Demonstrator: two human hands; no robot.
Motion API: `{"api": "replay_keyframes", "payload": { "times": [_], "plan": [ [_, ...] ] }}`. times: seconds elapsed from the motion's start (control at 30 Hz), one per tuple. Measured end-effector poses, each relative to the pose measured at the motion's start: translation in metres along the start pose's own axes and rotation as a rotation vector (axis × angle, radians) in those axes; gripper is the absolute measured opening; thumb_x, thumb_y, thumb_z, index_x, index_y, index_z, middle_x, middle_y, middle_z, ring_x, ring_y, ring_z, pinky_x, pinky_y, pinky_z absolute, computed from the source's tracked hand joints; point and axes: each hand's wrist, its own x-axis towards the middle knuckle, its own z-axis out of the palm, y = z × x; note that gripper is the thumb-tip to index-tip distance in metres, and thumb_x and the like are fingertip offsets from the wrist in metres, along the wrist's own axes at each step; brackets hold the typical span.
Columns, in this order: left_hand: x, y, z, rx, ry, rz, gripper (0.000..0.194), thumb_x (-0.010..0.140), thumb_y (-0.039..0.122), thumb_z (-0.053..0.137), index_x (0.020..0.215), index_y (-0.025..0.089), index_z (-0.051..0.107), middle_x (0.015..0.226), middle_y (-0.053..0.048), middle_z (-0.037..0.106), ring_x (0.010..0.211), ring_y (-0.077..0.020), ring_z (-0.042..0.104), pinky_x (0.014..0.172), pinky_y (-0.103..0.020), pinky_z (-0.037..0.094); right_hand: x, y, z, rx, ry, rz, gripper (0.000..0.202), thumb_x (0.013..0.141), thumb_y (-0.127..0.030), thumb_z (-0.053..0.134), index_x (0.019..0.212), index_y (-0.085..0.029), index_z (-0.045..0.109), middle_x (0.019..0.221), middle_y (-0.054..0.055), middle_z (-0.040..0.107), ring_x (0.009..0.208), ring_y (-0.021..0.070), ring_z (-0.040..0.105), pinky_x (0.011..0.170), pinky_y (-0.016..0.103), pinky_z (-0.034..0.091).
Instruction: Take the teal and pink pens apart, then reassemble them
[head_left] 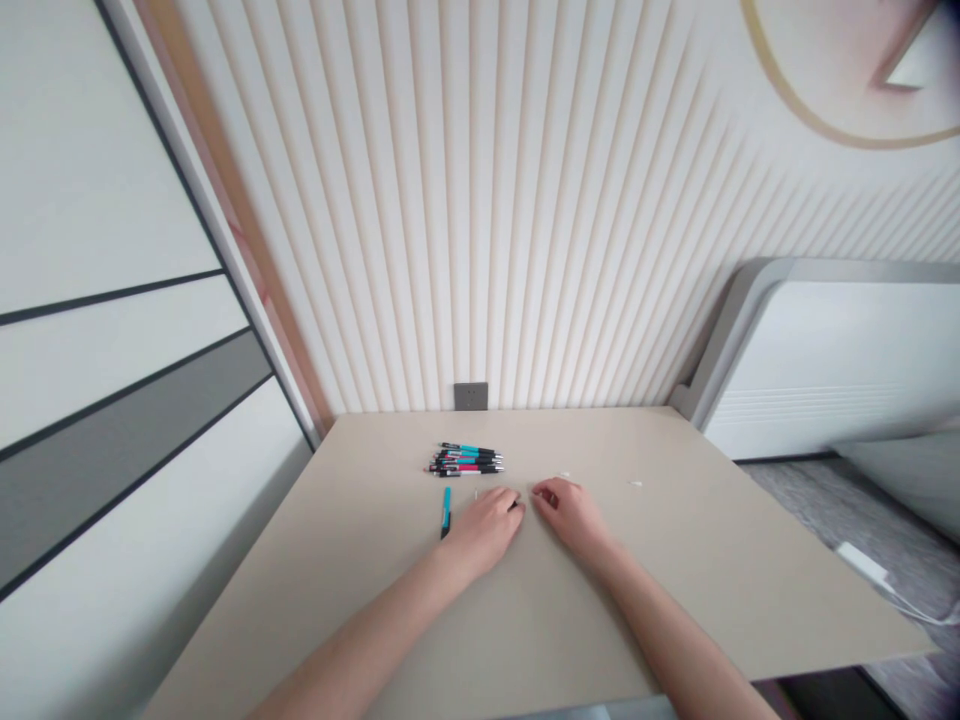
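My left hand (486,522) rests low over the table with its fingers closed on a small dark piece that looks like a pen part (516,504). Just to its right, my right hand (576,514) has thumb and fingers pinched together; whatever they hold is too small to tell. The fingertips of both hands are close together but apart. Left of my left hand lies a turquoise pen barrel (447,505) with a dark end, partly hidden by the wrist. Beyond the hands, a pile of pens (466,461) in black, turquoise, pink and white lies sideways.
Small white bits (634,483) lie on the beige table (360,560) right of and behind my right hand. A ribbed wall (480,250) with a dark socket (471,396) borders the far edge. A cabinet (112,450) stands left, a bed headboard (832,360) right.
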Motion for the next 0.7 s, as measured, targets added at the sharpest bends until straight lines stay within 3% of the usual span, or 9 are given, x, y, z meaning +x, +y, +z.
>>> {"api": "replay_keyframes", "payload": {
  "times": [0.4, 0.57, 0.7],
  "plan": [
    [-0.006, -0.007, -0.006, -0.019, -0.017, -0.011, 0.015, 0.093, 0.013, 0.046, 0.093, 0.018, 0.06, 0.101, -0.005, 0.062, 0.098, -0.0205, 0.058, 0.089, -0.038, 0.048, 0.001, 0.003, -0.007, 0.011, -0.034, 0.01, 0.026, 0.085, -0.021, 0.054, 0.108, -0.022, 0.066, 0.076, -0.001, 0.069, 0.071, 0.0141, 0.062, 0.067, 0.022, 0.042],
    [-0.008, -0.01, -0.001, -0.079, 0.009, -0.004, 0.021, 0.093, 0.009, 0.042, 0.098, 0.019, 0.06, 0.107, -0.005, 0.062, 0.102, -0.0196, 0.058, 0.09, -0.038, 0.048, 0.008, 0.022, -0.022, -0.159, 0.082, 0.067, 0.03, 0.091, -0.023, 0.046, 0.113, -0.02, 0.066, 0.093, 0.004, 0.071, 0.085, 0.018, 0.065, 0.079, 0.028, 0.043],
    [-0.012, -0.012, -0.001, -0.116, 0.02, -0.004, 0.023, 0.092, 0.007, 0.042, 0.103, 0.018, 0.059, 0.112, -0.007, 0.062, 0.105, -0.0194, 0.058, 0.092, -0.038, 0.048, 0.01, 0.032, -0.031, -0.309, 0.039, 0.154, 0.031, 0.093, -0.025, 0.045, 0.113, -0.023, 0.068, 0.103, 0.006, 0.071, 0.093, 0.0196, 0.065, 0.082, 0.029, 0.042]
  ]
}}
